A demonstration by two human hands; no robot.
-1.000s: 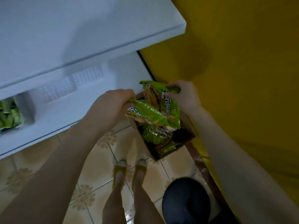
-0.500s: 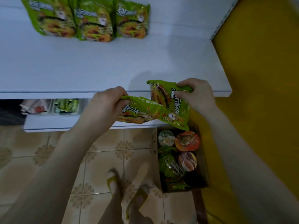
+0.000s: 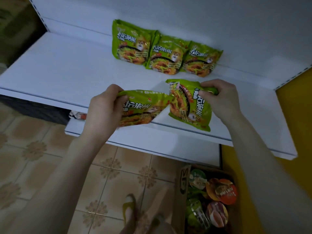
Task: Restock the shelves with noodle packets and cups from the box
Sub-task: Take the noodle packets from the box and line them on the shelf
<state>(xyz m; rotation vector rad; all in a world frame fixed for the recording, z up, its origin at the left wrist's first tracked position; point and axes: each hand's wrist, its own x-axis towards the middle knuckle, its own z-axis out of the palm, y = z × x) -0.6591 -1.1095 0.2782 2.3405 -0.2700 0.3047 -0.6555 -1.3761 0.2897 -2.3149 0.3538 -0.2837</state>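
Here, at the lower right of the frame, the cardboard box (image 3: 183, 181) stands on the tiled floor (image 3: 50, 166) with noodle cups (image 3: 222, 191) packed inside. Your slippered foot (image 3: 129, 206) shows at the bottom centre, just left of the box.

Above, at mid-frame, your left hand (image 3: 103, 110) grips the left noodle packet (image 3: 143, 107), fingers curled round its left edge. The packet is tilted over the front edge of the white shelf (image 3: 67, 68).

Your right hand (image 3: 221, 98) pinches the right noodle packet (image 3: 189, 107) at its upper right corner. That packet hangs lengthways over the shelf surface; whether its lower end touches the shelf cannot be told. The two packets meet at their inner corners.

Farther back, at upper centre, a row of three green packets (image 3: 165, 54) leans against the shelf's rear panel, side by side and slightly overlapping, apart from both hands.
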